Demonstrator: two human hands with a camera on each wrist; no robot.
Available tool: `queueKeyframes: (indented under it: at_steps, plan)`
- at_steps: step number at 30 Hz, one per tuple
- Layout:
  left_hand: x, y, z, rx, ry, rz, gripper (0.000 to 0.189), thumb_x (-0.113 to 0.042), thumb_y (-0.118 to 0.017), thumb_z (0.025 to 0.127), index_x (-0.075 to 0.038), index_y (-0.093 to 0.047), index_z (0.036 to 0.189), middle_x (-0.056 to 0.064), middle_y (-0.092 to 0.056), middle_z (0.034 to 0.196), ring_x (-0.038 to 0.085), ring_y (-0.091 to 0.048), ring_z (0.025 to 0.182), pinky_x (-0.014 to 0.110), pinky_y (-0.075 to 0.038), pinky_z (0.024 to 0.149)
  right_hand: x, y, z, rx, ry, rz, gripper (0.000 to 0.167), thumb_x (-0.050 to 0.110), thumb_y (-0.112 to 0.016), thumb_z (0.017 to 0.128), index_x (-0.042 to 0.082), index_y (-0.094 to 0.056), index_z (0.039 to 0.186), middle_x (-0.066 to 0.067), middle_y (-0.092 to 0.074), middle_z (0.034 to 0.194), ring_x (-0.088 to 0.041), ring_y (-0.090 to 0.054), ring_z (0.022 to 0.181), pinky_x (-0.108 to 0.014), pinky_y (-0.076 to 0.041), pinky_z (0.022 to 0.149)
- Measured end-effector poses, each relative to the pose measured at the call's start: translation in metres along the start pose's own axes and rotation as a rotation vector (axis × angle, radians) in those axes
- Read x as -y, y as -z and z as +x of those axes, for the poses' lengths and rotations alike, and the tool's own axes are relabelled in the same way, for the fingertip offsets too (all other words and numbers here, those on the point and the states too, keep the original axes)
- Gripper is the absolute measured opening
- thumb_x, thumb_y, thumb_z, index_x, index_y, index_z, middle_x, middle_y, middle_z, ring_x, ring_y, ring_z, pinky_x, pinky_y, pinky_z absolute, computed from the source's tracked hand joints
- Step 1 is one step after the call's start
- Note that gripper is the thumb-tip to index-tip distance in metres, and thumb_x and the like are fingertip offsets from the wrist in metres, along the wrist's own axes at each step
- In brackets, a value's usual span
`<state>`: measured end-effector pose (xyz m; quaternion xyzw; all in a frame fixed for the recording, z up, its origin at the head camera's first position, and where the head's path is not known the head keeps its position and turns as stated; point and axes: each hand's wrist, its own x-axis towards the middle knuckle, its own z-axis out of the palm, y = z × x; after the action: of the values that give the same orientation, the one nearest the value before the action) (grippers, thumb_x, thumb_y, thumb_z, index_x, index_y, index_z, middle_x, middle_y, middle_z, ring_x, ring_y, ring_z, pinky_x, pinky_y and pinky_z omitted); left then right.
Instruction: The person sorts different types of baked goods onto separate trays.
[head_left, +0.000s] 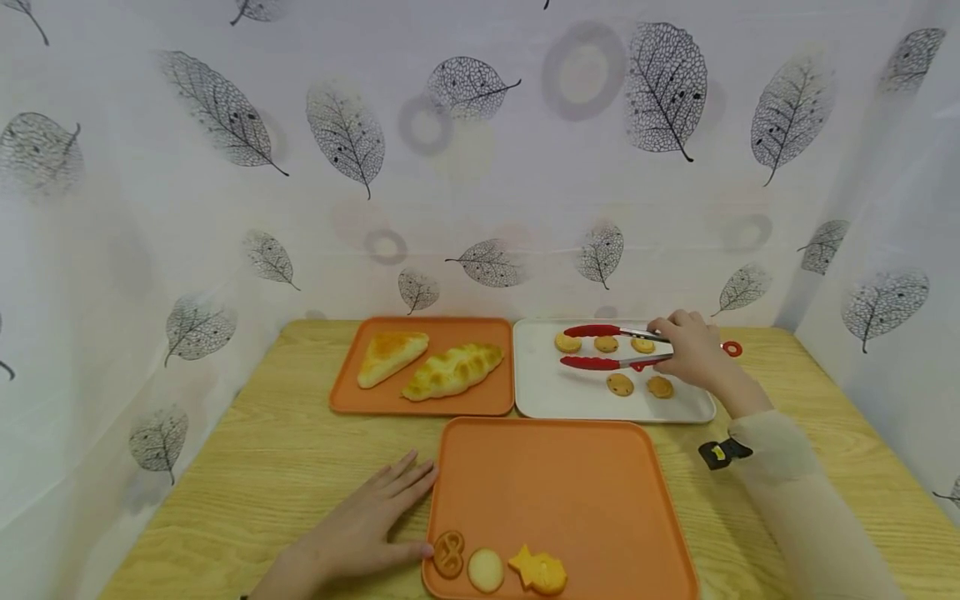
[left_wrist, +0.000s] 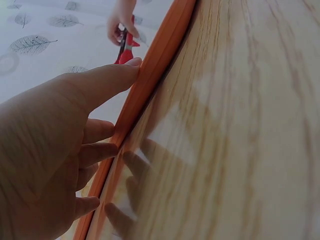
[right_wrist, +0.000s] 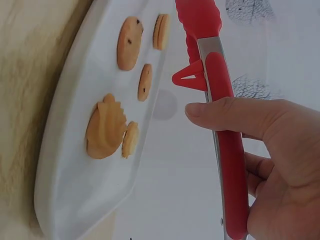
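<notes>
My right hand [head_left: 692, 350] grips red-tipped metal tongs [right_wrist: 227, 150] above the white tray [head_left: 540, 392]. The tongs' two red tips are spread apart, with nothing between them touching. Below lie several cookies, among them a chocolate-chip cookie [head_left: 619, 384] and a swirled cookie [right_wrist: 106, 130]. With straight fingers, my left hand [head_left: 360, 521] touches the left rim of the front orange tray [head_left: 555, 483]. Along that tray's near left edge sit a pretzel cookie [head_left: 449, 555], a round plain cookie [head_left: 486, 570] and a fish-shaped cookie [head_left: 538, 571].
At the back left, a second orange tray [head_left: 352, 402] carries a triangular pastry [head_left: 390, 357] and a long braided bread [head_left: 453, 372]. The trays stand close together on a wooden table [head_left: 292, 450]. Behind it hangs a leaf-patterned curtain [head_left: 450, 200].
</notes>
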<state>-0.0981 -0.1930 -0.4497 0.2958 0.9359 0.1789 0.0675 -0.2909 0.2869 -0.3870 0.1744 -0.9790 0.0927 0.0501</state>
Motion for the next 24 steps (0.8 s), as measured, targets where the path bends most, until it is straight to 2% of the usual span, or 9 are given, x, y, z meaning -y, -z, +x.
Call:
queueKeyframes:
  at_steps: [6, 14, 19, 24]
  plan:
    - [-0.001, 0.001, 0.000, 0.009, 0.002, -0.001, 0.085, -0.068, -0.049, 0.089, -0.019, -0.028, 0.155, 0.004, -0.033, 0.159, 0.030, -0.021, 0.150, 0.058, -0.030, 0.114, 0.013, 0.004, -0.024, -0.078, 0.094, 0.000, 0.054, 0.011, -0.084, 0.073, 0.005, -0.059, 0.121, -0.021, -0.052, 0.107, -0.039, -0.044, 0.097, -0.056, -0.036, 0.076]
    - [-0.001, 0.001, 0.000, 0.017, 0.007, -0.012, 0.085, -0.068, -0.050, 0.089, -0.019, -0.028, 0.155, 0.004, -0.032, 0.159, 0.030, -0.021, 0.151, 0.059, -0.029, 0.115, 0.034, 0.008, -0.056, -0.230, 0.243, -0.018, 0.055, 0.011, -0.090, 0.061, 0.008, -0.064, 0.110, -0.013, -0.055, 0.098, -0.034, -0.048, 0.091, -0.050, -0.036, 0.068]
    - [-0.001, 0.001, -0.001, 0.012, 0.001, -0.009, 0.085, -0.068, -0.049, 0.090, -0.019, -0.028, 0.155, 0.005, -0.033, 0.159, 0.031, -0.021, 0.150, 0.060, -0.030, 0.114, 0.045, 0.006, -0.074, -0.322, 0.354, -0.006, 0.059, 0.009, -0.094, 0.051, 0.013, -0.066, 0.104, -0.006, -0.056, 0.095, -0.027, -0.048, 0.087, -0.038, -0.033, 0.064]
    - [0.000, 0.001, -0.001, 0.022, 0.011, -0.013, 0.086, -0.069, -0.049, 0.089, -0.019, -0.027, 0.156, 0.003, -0.031, 0.160, 0.030, -0.020, 0.151, 0.059, -0.029, 0.115, 0.053, 0.004, -0.091, -0.360, 0.447, 0.007, 0.065, 0.011, -0.095, 0.044, 0.017, -0.067, 0.102, -0.001, -0.058, 0.094, -0.021, -0.049, 0.082, -0.031, -0.032, 0.063]
